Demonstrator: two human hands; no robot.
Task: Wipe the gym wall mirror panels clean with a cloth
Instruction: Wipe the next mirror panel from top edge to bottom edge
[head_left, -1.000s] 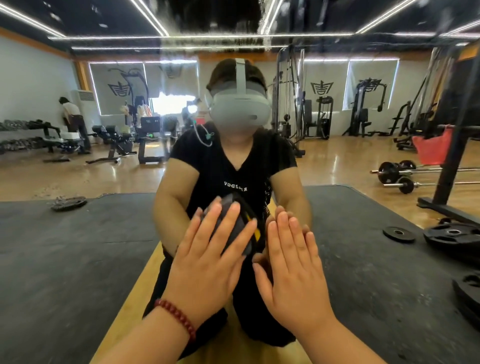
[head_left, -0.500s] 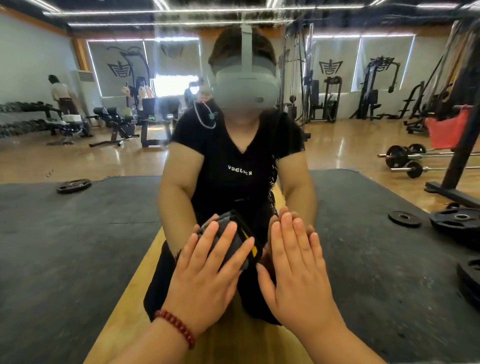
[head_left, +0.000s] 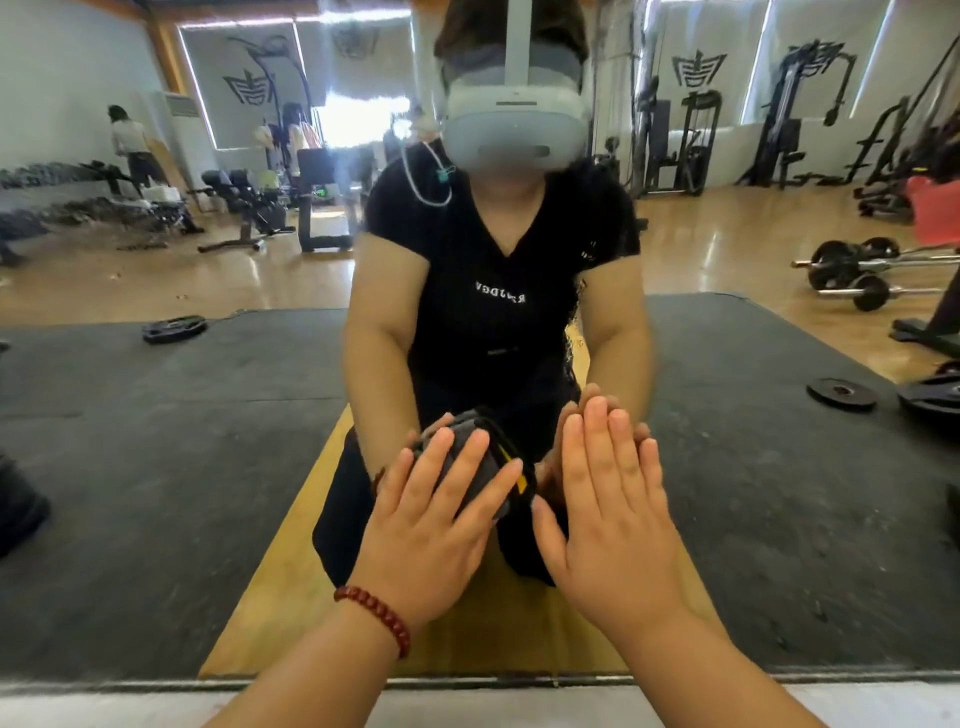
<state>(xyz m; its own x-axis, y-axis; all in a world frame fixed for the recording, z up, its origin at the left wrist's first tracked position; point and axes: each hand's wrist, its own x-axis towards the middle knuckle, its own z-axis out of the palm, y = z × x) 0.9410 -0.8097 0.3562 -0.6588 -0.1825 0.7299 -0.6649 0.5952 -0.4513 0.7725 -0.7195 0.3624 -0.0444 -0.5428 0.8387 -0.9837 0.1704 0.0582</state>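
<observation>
Low on the mirror panel (head_left: 156, 467), the left hand (head_left: 426, 530) presses a folded grey cloth (head_left: 470, 467) flat with spread fingers, just beside the right hand (head_left: 613, 525), flat and bare.

Weight plates (head_left: 841, 394) and barbells (head_left: 852, 270) lie on the reflected gym floor (head_left: 727, 244).

A folded dark grey cloth (head_left: 467, 467) with a black and yellow edge is pressed flat against the lower part of the mirror panel (head_left: 156, 467) under spread fingers; the glass is upright, reflective, and faintly streaked near its top.
</observation>
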